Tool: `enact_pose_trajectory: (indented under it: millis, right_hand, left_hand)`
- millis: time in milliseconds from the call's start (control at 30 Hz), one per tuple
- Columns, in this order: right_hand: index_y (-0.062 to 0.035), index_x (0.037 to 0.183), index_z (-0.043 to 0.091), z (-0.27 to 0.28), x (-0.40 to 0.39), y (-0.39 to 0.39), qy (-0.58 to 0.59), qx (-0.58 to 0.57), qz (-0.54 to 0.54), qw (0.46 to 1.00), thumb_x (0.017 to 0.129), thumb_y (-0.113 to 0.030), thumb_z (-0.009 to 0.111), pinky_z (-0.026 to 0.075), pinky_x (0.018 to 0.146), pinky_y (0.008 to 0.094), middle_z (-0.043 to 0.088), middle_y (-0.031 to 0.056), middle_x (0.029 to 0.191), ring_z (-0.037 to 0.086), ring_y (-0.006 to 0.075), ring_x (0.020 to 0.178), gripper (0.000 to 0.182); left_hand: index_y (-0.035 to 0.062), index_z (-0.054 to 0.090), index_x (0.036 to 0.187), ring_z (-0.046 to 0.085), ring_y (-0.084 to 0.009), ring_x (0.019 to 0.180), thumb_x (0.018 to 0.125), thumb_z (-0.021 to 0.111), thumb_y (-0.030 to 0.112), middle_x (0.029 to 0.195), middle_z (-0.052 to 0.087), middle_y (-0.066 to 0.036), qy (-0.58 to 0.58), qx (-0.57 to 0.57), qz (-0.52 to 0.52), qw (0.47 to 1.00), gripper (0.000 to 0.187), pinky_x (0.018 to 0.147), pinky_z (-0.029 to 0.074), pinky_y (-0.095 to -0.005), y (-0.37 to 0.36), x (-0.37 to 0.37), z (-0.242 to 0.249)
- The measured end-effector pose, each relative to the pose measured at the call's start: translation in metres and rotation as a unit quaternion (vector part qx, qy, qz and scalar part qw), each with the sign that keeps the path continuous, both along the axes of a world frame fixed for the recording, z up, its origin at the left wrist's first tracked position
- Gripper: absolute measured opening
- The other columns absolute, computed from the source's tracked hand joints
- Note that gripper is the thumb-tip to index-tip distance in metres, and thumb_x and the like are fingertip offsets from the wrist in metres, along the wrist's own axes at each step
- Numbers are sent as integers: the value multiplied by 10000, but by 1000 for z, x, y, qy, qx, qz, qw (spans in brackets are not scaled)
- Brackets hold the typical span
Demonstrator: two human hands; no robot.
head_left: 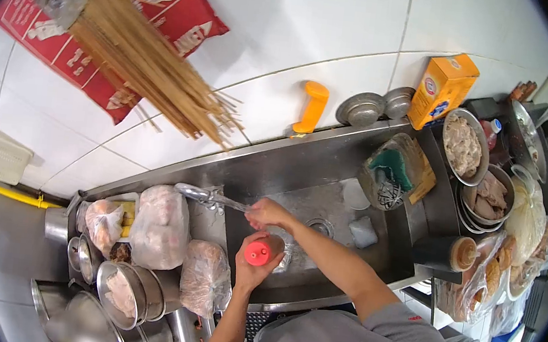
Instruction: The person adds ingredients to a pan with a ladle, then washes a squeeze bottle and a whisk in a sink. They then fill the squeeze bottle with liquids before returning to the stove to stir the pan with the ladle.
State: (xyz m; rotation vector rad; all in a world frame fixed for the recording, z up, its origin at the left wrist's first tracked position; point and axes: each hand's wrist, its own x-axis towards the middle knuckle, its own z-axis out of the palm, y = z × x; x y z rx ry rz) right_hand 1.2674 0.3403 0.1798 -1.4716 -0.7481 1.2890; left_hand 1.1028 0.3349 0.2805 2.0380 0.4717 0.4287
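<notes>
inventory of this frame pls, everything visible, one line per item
red-capped bottle: 1, red, in left hand over sink
faucet: 1, metal, at sink's left edge
sink: 1, steel, centre
bagged food: about 4, clear bags, counter left
metal bowls: several, steel, lower left
orange box: 1, back ledge right
orange handle: 1, on wall
skewer bundle: 1, tan, top left
bowls of meat: 2, right counter
left hand: grips bottle
right hand: at faucet spout

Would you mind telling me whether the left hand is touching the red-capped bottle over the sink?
Touching. The head view shows the left hand wrapped around the red-capped bottle above the sink, with the fingers closed against its side.
</notes>
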Motion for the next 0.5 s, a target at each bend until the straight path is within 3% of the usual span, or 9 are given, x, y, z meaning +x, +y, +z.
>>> enact_pose_trajectory:
  millis: [133,200,267,367,400,467,500]
  right_hand:
    - [-18,795,662,53,-9,40,21,-8,70,997,809,-255,617,494,567,277,639,82,688,604,139,612,242]
    - [7,907,644,87,-1,48,65,21,126,990,817,-210,591,510,621,298,656,113,809,623,169,677,241]
    - [-4,899,619,73,8,72,312,84,72,944,848,-177,555,516,635,308,662,115,837,636,185,686,192]
    - [-3,959,603,97,10,74,263,63,44,962,890,-233,537,492,749,323,636,132,991,617,178,877,249]
    - [-3,959,603,95,4,68,262,62,48,962,890,-233,537,492,749,323,636,132,991,617,178,877,249]
    - [-11,953,610,86,-6,46,139,152,-14,978,884,-302,564,484,753,309,643,94,974,607,158,860,303]
    - [-51,975,623,70,-5,31,173,141,-35,974,876,-353,576,481,750,307,644,38,973,595,135,831,322]
  left_hand:
    - [23,535,1068,570,-194,964,639,800,125,1063,587,-90,2,-51,93,994,514,860,456,-334,8,-22,-1]
    - [20,538,1072,565,-187,956,644,801,129,1046,590,-88,-1,-123,126,984,514,848,456,-331,11,-30,7]
    - [22,546,1065,566,-185,947,650,795,131,1036,594,-86,-4,-106,151,983,497,846,454,-326,12,-37,11]
    - [25,557,1053,565,-182,948,664,783,126,1030,597,-82,-43,-87,156,983,461,851,451,-325,9,-43,18]
    - [22,556,1044,568,-178,951,657,792,125,1028,599,-78,-44,-87,155,983,465,844,456,-321,9,-46,17]
    - [20,556,1036,571,-173,954,650,802,124,1026,601,-75,-51,-87,150,984,469,838,461,-317,10,-45,20]
    - [21,557,1033,571,-170,952,652,798,119,1023,602,-73,-56,-117,148,980,461,841,459,-318,8,-45,22]
